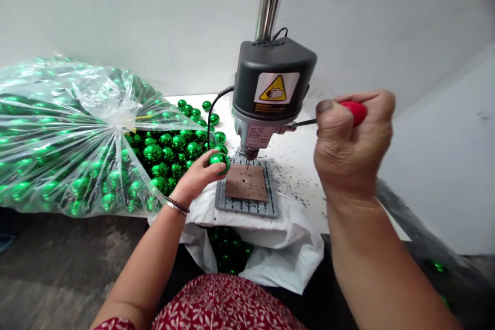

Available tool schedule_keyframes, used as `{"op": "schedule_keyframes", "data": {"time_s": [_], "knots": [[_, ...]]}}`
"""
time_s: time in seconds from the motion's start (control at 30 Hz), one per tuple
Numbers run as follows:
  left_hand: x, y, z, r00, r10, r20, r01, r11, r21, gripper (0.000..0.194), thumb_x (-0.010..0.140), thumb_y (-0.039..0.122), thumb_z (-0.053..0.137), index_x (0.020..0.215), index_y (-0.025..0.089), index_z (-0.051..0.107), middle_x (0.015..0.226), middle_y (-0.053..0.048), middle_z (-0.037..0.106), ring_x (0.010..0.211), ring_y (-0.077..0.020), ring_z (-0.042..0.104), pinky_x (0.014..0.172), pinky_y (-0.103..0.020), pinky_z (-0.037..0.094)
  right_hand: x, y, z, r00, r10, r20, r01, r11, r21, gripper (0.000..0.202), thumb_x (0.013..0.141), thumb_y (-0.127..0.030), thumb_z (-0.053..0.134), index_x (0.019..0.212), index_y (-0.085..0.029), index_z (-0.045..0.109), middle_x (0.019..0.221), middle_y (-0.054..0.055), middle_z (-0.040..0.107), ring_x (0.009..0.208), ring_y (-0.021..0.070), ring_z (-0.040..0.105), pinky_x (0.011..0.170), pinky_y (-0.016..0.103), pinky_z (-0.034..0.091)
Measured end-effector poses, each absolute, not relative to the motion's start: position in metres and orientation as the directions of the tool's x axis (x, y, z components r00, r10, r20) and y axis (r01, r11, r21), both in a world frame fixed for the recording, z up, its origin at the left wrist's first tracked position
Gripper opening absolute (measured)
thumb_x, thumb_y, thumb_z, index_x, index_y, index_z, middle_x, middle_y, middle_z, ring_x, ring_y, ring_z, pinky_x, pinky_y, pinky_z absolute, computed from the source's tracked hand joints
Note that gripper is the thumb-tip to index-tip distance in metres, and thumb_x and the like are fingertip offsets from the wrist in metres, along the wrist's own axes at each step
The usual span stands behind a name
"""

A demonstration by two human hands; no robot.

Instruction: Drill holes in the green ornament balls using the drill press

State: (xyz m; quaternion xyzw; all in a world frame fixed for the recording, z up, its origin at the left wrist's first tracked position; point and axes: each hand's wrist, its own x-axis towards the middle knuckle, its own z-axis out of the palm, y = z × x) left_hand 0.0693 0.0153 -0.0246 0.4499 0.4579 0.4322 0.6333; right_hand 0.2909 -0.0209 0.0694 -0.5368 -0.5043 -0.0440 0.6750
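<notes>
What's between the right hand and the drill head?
A thin dark lever rod, seen in the head view. It runs from the side of the drill head towards the red knob held in the right hand.

Shiny green balls [152,152] crowd the frame's left; the drill housing [276,63] at upper centre is dark grey, its white label [293,85] bearing a yellow-and-black triangle [273,91]. The knob [356,112] at right is red, the board [252,185] below centre brown, the bottom-edge garment [226,304] maroon with pale leaves.

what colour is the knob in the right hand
The knob is red, seen best in the head view.
</notes>
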Motion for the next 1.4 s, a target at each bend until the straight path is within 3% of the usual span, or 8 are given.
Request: {"op": "schedule_keyframes", "data": {"time_s": [0.07,0.27,0.4,0.57,0.67,0.9,1.1,1.4], "knots": [[0.081,0.010,-0.038,0.268,0.940,-0.211,-0.070,0.238,0.969,0.064,0.067,0.024,0.079,0.128,0.016,0.061,0.104,-0.005,0.067,0.088,-0.0155,0.063,0.088,-0.036,0.056,0.291,-0.021,0.070,0.472,0.480,0.740,0.606,0.432,-0.667,0.023,0.087,-0.038,0.057,0.090,-0.016,0.051,0.090,0.000,0.060,0.081,0.0053,0.055,0.078,0.026,0.050],[0.095,0.014,-0.059,0.224,0.974,-0.021,0.413,-0.076,0.907,0.051,0.073,0.036,0.076,0.120,0.018,0.066,0.101,-0.003,0.071,0.093,-0.0196,0.064,0.089,-0.032,0.051,0.291,-0.022,0.069,0.442,0.489,0.752,0.615,0.446,-0.651,0.020,0.089,-0.034,0.057,0.090,-0.016,0.049,0.083,-0.003,0.055,0.073,0.0030,0.050,0.070,0.021,0.047],[0.094,0.016,-0.070,0.301,0.953,0.022,0.507,-0.180,0.843,0.045,0.078,0.037,0.072,0.120,0.021,0.066,0.105,-0.003,0.072,0.099,-0.0230,0.066,0.093,-0.036,0.052,0.291,-0.023,0.069,0.424,0.486,0.764,0.639,0.438,-0.633,0.018,0.091,-0.032,0.057,0.090,-0.015,0.048,0.083,-0.004,0.054,0.073,0.0021,0.050,0.071,0.020,0.046],[0.089,0.018,-0.079,0.221,0.953,0.205,0.628,-0.300,0.718,0.055,0.070,0.023,0.076,0.123,0.020,0.064,0.122,-0.009,0.063,0.120,-0.0271,0.058,0.111,-0.044,0.044,0.290,-0.024,0.070,0.440,0.492,0.751,0.624,0.435,-0.650,0.017,0.089,-0.028,0.059,0.090,-0.015,0.049,0.082,-0.004,0.053,0.074,0.0022,0.048,0.072,0.020,0.045],[0.084,0.020,-0.080,0.287,0.931,0.225,0.640,-0.361,0.678,0.059,0.069,0.024,0.078,0.126,0.021,0.061,0.126,-0.011,0.059,0.123,-0.0262,0.057,0.114,-0.044,0.041,0.291,-0.023,0.069,0.440,0.488,0.754,0.621,0.440,-0.648,0.018,0.089,-0.028,0.060,0.089,-0.015,0.048,0.081,-0.005,0.052,0.074,0.0018,0.048,0.071,0.019,0.044],[0.085,0.023,-0.077,0.511,0.840,0.182,0.537,-0.478,0.695,0.052,0.088,0.037,0.064,0.134,0.015,0.053,0.134,-0.017,0.061,0.127,-0.0288,0.057,0.112,-0.046,0.043,0.293,-0.022,0.066,0.373,0.483,0.792,0.670,0.450,-0.590,0.025,0.094,-0.038,0.053,0.091,-0.015,0.045,0.084,-0.004,0.047,0.073,0.0000,0.046,0.073,0.018,0.046],[0.093,0.024,-0.073,0.395,0.915,0.078,0.596,-0.319,0.737,0.059,0.081,0.037,0.072,0.132,0.016,0.053,0.127,-0.013,0.067,0.114,-0.0280,0.064,0.101,-0.043,0.050,0.293,-0.023,0.066,0.370,0.453,0.811,0.670,0.475,-0.571,0.028,0.094,-0.043,0.052,0.091,-0.016,0.046,0.086,-0.004,0.045,0.083,0.0022,0.049,0.089,0.025,0.051],[0.106,0.030,-0.065,0.383,0.923,0.038,0.607,-0.283,0.743,0.061,0.070,0.030,0.081,0.127,0.019,0.061,0.123,-0.008,0.070,0.110,-0.0257,0.066,0.099,-0.038,0.051,0.293,-0.025,0.069,0.380,0.512,0.770,0.648,0.447,-0.617,0.031,0.094,-0.049,0.050,0.091,-0.019,0.043,0.088,-0.001,0.047,0.086,0.0061,0.053,0.080,0.023,0.053]]}}
